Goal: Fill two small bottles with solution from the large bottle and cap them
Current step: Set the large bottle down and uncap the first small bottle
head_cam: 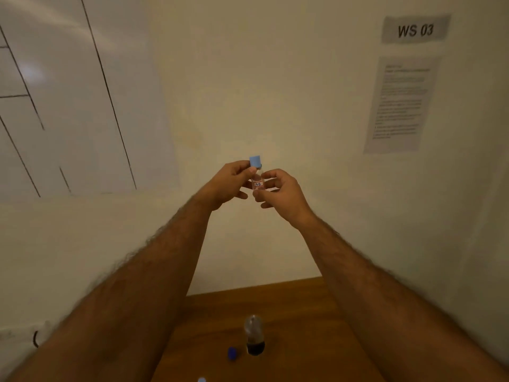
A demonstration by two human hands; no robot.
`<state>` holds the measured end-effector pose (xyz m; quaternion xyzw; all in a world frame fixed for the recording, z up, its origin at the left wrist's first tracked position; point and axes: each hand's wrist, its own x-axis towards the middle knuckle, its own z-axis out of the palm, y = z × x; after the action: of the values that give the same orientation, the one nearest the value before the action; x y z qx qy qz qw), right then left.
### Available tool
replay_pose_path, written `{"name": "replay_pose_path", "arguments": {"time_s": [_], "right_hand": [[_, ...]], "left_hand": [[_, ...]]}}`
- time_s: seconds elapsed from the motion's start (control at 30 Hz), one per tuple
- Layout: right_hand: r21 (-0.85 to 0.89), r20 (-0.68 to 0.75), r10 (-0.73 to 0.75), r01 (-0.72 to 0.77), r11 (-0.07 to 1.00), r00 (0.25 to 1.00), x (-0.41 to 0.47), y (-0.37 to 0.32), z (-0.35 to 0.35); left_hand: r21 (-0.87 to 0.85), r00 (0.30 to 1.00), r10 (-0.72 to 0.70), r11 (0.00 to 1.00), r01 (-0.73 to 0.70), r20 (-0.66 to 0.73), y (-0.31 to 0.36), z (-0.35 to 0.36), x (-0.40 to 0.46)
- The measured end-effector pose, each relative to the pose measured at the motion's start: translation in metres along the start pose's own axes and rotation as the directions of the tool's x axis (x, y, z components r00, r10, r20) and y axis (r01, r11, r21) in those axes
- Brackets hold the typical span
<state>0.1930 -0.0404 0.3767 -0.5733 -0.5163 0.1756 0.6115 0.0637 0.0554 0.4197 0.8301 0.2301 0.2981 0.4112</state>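
Head view: cream wall, WS 03 sign (415,29), wooden table (303,312) below. Left hand (227,184) pinches light blue cap (256,161); right hand (281,193) grips small bottle (258,183) mid-body, raised. Likely light, slick, fragile: hold body, twist cap. Large bottle (254,339) uncapped on table.

We are at a work station in a lab or test room. A sign (415,29) on the plain wall (275,92) says "WS 03". A printed sheet (400,104) hangs under it, above our brown wooden counter (303,312).
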Motion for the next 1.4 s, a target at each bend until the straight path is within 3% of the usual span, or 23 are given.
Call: {"name": "replay_pose_path", "arguments": {"time_s": [0.33,0.73,1.07,1.4], "right_hand": [[-0.012,-0.004,-0.188,0.188,0.982,0.982,0.042,-0.070,-0.009],[-0.068,-0.018,-0.294,0.292,0.954,0.956,0.064,-0.116,-0.012],[-0.074,-0.027,-0.240,0.237,0.969,0.970,0.070,-0.126,-0.017],[-0.082,0.014,-0.217,0.217,0.973,0.976,0.062,-0.128,-0.013]], "left_hand": [[0.064,0.988,0.137,0.989,-0.133,-0.067,0.070,-0.044,0.018],[0.103,0.973,0.205,0.975,-0.195,-0.101,0.115,-0.074,0.025],[0.064,0.946,0.253,0.967,-0.246,-0.204,0.138,-0.097,0.035],[0.165,0.963,0.252,0.958,-0.234,-0.092,0.151,-0.091,0.039]]}}
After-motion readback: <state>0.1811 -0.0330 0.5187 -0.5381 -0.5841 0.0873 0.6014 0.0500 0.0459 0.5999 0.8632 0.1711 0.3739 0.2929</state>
